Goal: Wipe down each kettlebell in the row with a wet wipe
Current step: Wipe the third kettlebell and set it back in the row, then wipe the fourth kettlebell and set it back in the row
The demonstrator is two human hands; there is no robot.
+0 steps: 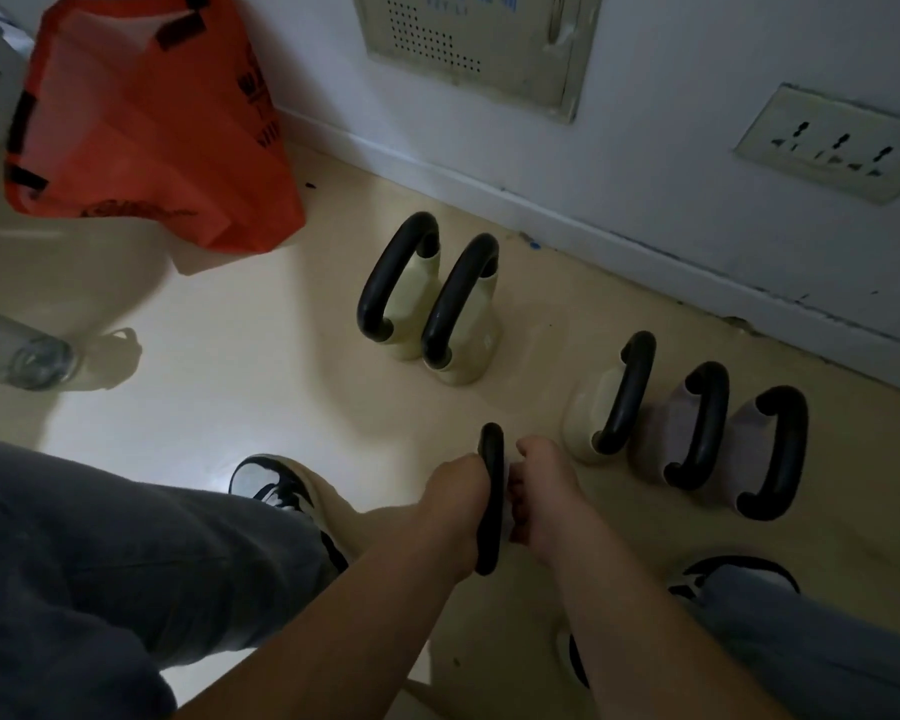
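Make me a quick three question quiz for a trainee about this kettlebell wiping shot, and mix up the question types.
1. True or false: the left hand grips the black handle of a kettlebell.
2. Besides the one at the hands, how many kettlebells stand on the floor?
3. What lies on the floor at the upper left? A) an orange bag B) a blue bucket C) a folded towel

Key
1. True; the right hand is beside the same handle.
2. Five: a cream pair nearer the wall, then a cream kettlebell and two grey kettlebells to the right.
3. A, the orange bag.
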